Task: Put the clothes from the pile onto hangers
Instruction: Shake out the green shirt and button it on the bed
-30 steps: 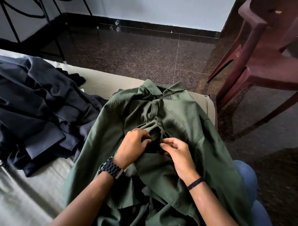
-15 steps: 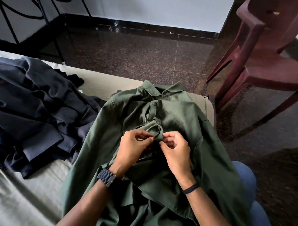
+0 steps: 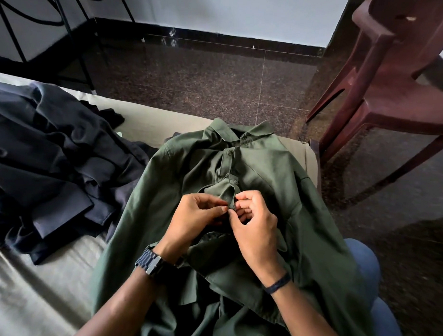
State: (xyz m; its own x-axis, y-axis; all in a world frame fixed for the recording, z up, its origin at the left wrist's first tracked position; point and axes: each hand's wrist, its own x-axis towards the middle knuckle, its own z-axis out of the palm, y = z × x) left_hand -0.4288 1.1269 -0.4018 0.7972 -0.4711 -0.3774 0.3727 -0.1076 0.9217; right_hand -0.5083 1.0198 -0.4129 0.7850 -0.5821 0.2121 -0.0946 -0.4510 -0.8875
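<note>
Shirt: the green shirt (image 3: 265, 184) lies front-up across your lap and the bed's edge, collar pointing away from you.
Left hand: your left hand (image 3: 193, 219) pinches the button placket at mid-chest, fingers curled on the fabric.
Right hand: your right hand (image 3: 256, 224) pinches the same fold, fingertips meeting the left's.
Pile: the dark clothes pile (image 3: 47, 166) sits on the bed (image 3: 22, 294) to your left, touching the shirt's sleeve.
Chair: a maroon plastic chair (image 3: 393, 93) stands on the floor, right.
</note>
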